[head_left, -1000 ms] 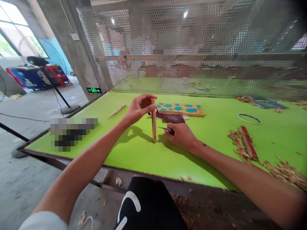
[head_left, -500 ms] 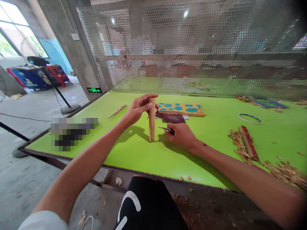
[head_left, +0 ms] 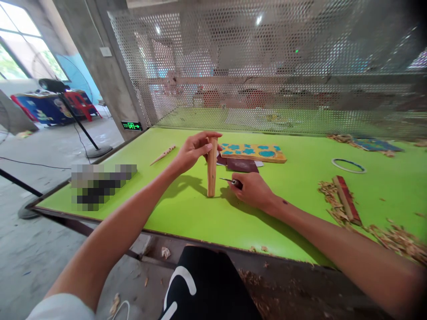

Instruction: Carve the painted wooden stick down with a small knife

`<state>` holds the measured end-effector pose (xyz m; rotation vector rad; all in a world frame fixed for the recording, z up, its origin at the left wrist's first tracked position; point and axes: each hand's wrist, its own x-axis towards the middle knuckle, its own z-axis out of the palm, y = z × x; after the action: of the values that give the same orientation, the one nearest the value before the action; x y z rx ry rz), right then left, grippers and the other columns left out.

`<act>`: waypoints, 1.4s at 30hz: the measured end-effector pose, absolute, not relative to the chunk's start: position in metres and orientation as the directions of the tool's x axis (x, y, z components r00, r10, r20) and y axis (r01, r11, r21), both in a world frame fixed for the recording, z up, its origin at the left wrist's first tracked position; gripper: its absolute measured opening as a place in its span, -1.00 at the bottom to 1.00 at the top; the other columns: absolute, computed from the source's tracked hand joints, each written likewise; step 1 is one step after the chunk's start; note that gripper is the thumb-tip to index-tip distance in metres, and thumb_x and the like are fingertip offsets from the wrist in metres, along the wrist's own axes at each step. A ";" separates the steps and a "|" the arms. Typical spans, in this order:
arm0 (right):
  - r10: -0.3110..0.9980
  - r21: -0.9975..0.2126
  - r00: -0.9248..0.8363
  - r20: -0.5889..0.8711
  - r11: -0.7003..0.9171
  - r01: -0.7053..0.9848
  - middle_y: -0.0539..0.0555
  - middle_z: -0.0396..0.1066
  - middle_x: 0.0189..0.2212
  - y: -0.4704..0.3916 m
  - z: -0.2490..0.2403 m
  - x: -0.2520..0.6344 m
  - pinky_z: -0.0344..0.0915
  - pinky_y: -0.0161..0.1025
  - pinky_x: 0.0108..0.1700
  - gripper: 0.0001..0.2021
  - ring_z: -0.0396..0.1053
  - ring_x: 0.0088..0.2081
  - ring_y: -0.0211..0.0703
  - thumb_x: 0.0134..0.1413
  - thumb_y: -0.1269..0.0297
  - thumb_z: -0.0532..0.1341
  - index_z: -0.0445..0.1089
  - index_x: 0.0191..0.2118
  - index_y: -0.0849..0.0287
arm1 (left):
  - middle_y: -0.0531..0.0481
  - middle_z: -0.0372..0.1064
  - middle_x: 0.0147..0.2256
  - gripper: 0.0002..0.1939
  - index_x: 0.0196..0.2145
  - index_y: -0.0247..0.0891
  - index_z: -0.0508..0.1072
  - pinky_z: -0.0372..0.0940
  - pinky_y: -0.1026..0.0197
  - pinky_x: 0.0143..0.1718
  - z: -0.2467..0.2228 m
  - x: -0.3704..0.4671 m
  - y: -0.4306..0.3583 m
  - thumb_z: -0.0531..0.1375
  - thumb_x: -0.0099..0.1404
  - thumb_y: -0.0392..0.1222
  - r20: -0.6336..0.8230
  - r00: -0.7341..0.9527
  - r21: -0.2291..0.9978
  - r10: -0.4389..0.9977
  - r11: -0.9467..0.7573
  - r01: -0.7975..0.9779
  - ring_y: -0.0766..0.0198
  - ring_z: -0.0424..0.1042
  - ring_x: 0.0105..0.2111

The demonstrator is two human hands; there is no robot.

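Note:
My left hand (head_left: 199, 150) grips the upper end of a wooden strip (head_left: 211, 173), its forefinger laid over the top. The strip stands nearly upright with its lower end on the green table. Closed around a dark handle, my right hand (head_left: 250, 186) holds a carving knife (head_left: 236, 182). The thin blade points left at the strip's side, a little apart from it. Behind them lies a yellow board (head_left: 273, 158) with turquoise shapes, and in front of it a dark brown sheet (head_left: 243, 166) that looks like sandpaper.
The green table (head_left: 283, 213) carries a carved pointed stick (head_left: 163, 155), a roll of tape (head_left: 348, 165) and a red-sided wood block (head_left: 347, 200) beside shavings (head_left: 396, 238). A perforated metal screen (head_left: 233, 66) rises behind. At left lies a blurred-out dark object (head_left: 96, 189).
Almost nothing differs. The strip looks turned or tilted very slightly, and the view has shifted a few pixels; both hands keep their holds.

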<state>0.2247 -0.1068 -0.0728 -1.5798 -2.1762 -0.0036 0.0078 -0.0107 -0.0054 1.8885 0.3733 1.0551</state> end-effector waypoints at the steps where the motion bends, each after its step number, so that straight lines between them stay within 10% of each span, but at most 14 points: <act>1: 0.901 -0.252 -0.245 0.357 0.346 0.904 -0.01 0.31 -0.61 -0.107 -0.073 0.225 -0.13 -0.24 -0.42 -0.78 0.04 -0.55 -0.25 0.16 0.22 0.14 0.30 -0.49 0.11 | -0.17 0.58 -0.22 -0.47 0.13 -0.33 0.39 0.43 0.21 -0.30 -0.005 0.008 -0.012 0.29 0.28 -0.03 0.515 0.588 0.830 0.624 -0.535 -0.158 0.22 0.56 -0.29; 30: 0.844 -0.244 -0.276 0.460 0.419 0.875 0.03 0.36 -0.57 -0.104 -0.069 0.234 -0.06 -0.23 -0.40 -0.78 0.10 -0.53 -0.24 0.17 0.20 0.13 0.33 -0.48 0.12 | -0.19 0.58 -0.25 -0.57 -0.10 -0.39 0.48 0.45 0.23 -0.37 -0.014 0.013 -0.010 0.40 0.16 -0.07 0.278 0.702 0.912 0.655 -0.410 0.021 0.19 0.58 -0.30; 42: 0.643 -0.271 0.026 0.765 0.286 0.919 -0.02 0.17 -0.65 -0.110 -0.027 0.265 0.03 -0.23 -0.38 -0.66 0.11 -0.54 -0.24 0.24 0.10 0.09 0.15 -0.55 0.08 | 0.02 0.48 -0.48 -0.74 -0.33 -0.31 0.58 0.12 0.35 -0.50 -0.029 0.028 -0.021 0.38 0.15 -0.05 0.296 0.766 0.591 0.571 -0.739 0.322 0.39 0.36 -0.51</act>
<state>0.2651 -0.1104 -0.0272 -1.4376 -1.6964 -0.4039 0.0276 -0.0207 -0.0286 2.4401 0.6692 0.6391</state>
